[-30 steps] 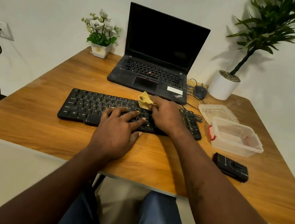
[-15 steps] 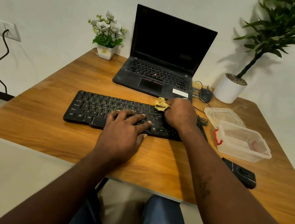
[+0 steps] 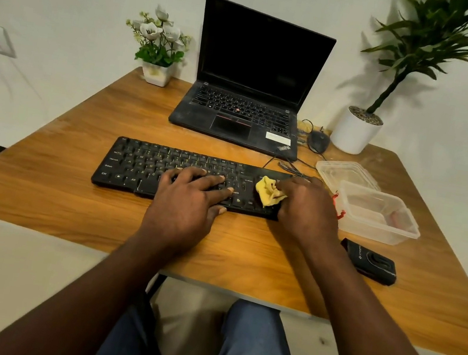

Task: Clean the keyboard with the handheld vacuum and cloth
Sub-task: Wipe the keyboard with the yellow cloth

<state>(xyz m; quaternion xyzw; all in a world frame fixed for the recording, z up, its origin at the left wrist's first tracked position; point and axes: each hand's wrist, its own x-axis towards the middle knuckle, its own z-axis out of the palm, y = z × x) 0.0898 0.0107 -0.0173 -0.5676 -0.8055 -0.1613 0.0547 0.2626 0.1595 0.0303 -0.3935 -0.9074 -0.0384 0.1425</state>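
We are wiping: our right hand [image 3: 304, 211] clamps its fingers on the yellow cloth [image 3: 269, 192] at the right end of the black keyboard [image 3: 136, 161], mid-frame. Our left hand [image 3: 188, 203], fingers spread, steadies it. Next, likely, strokes across the remaining keys.

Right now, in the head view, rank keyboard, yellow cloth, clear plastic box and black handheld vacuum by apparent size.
1. keyboard
2. clear plastic box
3. black handheld vacuum
4. yellow cloth, partly under the right hand; 3 and 4 unsure.
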